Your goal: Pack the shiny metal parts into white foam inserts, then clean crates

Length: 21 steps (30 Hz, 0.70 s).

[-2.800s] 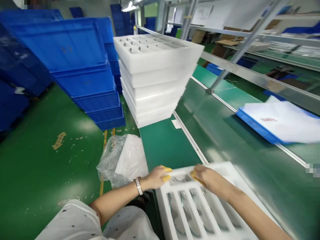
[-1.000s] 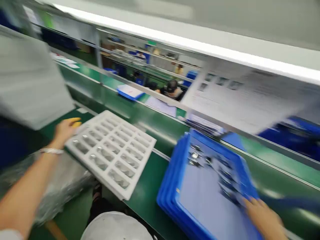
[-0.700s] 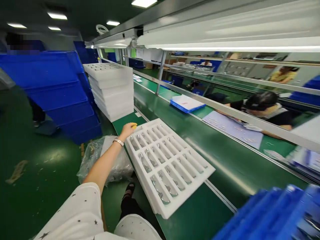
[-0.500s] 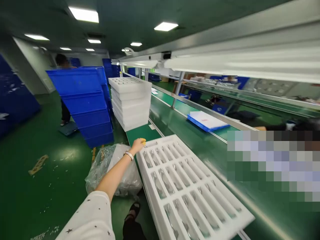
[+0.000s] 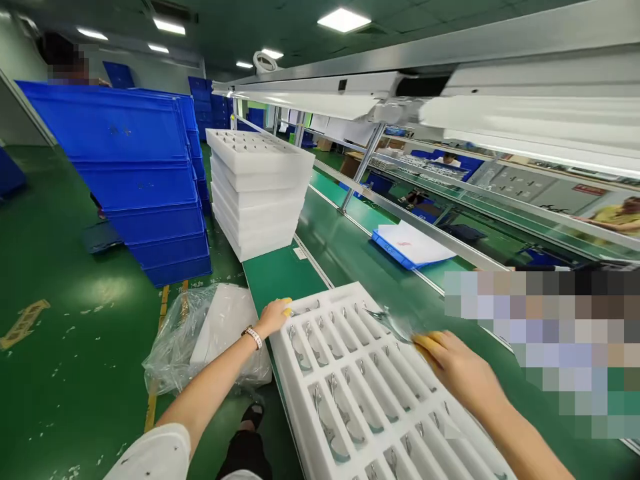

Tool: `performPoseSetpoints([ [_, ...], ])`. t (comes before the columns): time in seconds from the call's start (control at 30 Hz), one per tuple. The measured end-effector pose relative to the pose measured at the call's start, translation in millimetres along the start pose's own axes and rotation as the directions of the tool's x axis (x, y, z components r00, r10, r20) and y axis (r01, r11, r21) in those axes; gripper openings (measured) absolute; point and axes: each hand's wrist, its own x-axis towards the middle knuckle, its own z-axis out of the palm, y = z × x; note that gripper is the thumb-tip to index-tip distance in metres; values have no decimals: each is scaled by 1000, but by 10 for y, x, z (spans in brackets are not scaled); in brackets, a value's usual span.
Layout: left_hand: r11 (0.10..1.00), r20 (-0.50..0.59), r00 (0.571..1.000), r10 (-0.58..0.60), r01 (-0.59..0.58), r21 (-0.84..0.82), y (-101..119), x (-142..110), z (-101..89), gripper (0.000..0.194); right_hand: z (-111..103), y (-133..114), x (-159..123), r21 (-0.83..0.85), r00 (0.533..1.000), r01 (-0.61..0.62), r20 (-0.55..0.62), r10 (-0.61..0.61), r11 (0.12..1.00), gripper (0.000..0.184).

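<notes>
A shiny metal piece [image 5: 393, 324] is hanging over the far right part of a white foam tray [image 5: 296, 400], and the right hand [image 5: 453, 363] is pinching its near end between the fingertips. The left hand [image 5: 274, 317] is touching the tray's far left corner; whether its fingers are gripping, I cannot tell. Beyond, stacked foam blocks [image 5: 255, 213] are standing on the green bench [image 5: 280, 277], beside blue crates [image 5: 135, 187].

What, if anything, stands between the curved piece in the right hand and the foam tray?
Nothing visible. The right hand holds the curved piece by the right edge of the foam tray, its tip toward the far end. The left hand is at the far left corner, out of the way.
</notes>
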Motion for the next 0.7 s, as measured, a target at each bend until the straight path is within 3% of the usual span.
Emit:
performPoseSetpoints([
  [0.1,997,-5,998,61,-61,-42,-146,41,95,45,415,-30,1042,-39,989,135,69,-132,990,35],
  [0.2,988,-22,993,112,-114,-109,-250,59,200,45,891,18,1618,-53,942,304,165,-292,951,32],
  [0.3,972,-34,988,151,-154,-179,-289,40,243,44,1258,200,1763,-41,866,456,251,-432,889,35],
  [0.4,955,-39,985,168,-173,-242,-281,9,213,42,1480,447,1757,-6,802,558,262,-537,830,36],
  [0.53,937,-31,983,180,-181,-299,-260,-12,147,39,1587,660,1834,62,736,644,224,-639,763,35],
  [0.7,930,-46,985,167,-173,-325,-225,-37,135,38,1627,659,2070,59,618,759,251,-745,649,39],
])
